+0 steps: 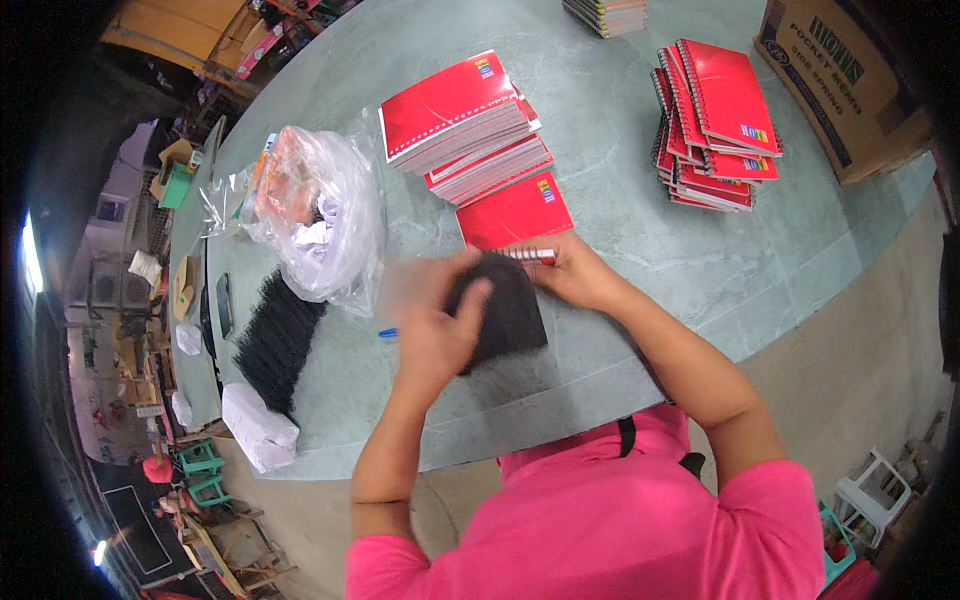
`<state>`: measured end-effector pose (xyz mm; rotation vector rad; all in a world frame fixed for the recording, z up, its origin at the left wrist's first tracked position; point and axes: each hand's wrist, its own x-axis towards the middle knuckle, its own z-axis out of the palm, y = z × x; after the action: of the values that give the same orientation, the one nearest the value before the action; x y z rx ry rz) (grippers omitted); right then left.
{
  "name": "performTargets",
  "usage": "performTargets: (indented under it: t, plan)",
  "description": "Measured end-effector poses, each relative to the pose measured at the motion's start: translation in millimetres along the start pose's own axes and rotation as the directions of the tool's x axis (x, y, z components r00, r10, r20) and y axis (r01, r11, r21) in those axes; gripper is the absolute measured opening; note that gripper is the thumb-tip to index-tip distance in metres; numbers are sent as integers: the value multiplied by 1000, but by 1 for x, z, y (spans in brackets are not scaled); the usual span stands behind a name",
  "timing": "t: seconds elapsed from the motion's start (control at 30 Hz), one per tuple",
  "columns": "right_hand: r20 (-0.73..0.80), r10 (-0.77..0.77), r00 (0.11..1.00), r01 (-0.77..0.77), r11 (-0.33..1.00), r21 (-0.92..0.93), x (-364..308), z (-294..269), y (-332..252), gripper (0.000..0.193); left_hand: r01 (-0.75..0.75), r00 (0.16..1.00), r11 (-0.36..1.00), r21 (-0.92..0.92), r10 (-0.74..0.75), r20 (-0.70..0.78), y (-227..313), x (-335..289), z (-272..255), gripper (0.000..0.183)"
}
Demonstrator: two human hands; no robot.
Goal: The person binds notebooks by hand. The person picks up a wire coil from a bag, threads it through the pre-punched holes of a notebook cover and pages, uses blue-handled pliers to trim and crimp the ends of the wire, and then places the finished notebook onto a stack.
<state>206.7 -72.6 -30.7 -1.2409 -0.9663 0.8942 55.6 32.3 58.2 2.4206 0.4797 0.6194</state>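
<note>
My right hand [577, 272] is closed on the right end of a small notebook [528, 256], whose punched or coiled edge shows white and red. The rest of that notebook is mostly hidden. Below it lies a dark, flat pad-like piece [513, 320]; I cannot make out what it is. Over its left side is my left hand [437, 318], thumb and index finger apart, the other fingers smeared by motion. Just beyond lies a red-covered notebook [515, 212], against stacks of punched red-covered booklets [450, 105] with no coils visible.
Left of my hands are a clear plastic bag [335, 220] of scraps, black binding coils [278, 345], a blue pen [388, 333] and a white bundle [260, 428]. Spiral-bound red notebooks [725, 100] are stacked at right, near a cardboard box [845, 90]. More notebooks [610, 16] stand at the far edge.
</note>
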Motion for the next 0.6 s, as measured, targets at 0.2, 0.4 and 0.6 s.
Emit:
performTargets:
  t: [0.2,0.4,0.6]
  plan:
    - [11,-23,1000,22,996,81,1,8,-10,27,4,938,1000,-20,4,347,2,-45,20,28]
    - [59,-96,994,78,963,259,-2,8,-12,24,-306,951,865,396,294,93,-3,0,-6,24]
    - [112,51,992,-51,999,-3,-2,3,-7,21,65,960,951,304,-143,242,-5,-4,-13,28]
